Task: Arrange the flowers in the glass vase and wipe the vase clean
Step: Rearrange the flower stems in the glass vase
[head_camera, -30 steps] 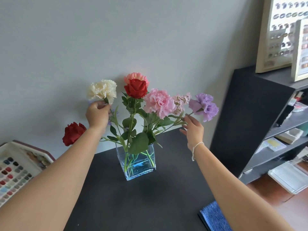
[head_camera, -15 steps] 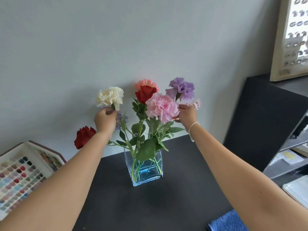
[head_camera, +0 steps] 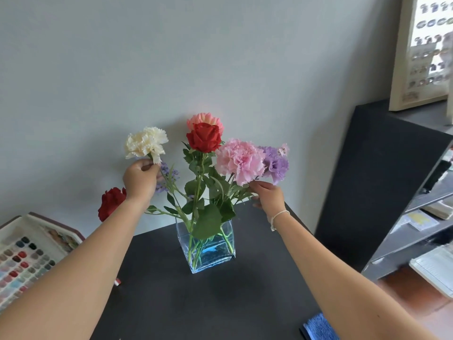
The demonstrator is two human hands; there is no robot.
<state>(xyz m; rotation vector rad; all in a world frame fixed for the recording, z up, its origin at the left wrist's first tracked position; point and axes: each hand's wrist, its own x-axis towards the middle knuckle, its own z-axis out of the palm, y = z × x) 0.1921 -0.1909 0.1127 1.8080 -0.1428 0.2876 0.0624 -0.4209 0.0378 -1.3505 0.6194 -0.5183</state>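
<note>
A square glass vase with blue water stands mid-table on the black tabletop. Several stems rise from it: a red rose with a coral bloom behind it, a pink carnation, a purple flower, a cream carnation and a dark red rose leaning out low on the left. My left hand is pinched on the cream carnation's stem just under the bloom. My right hand grips the stems below the pink and purple blooms. A blue cloth lies at the table's front right edge.
A nail-colour sample case lies open at the left. A dark shelf unit with trays and papers stands to the right, with a framed display board on top. The grey wall is close behind the flowers.
My right hand has dropped lower with the purple flower, which now sits to the right of the pink carnation instead of above it. My left hand still holds the cream carnation.
</note>
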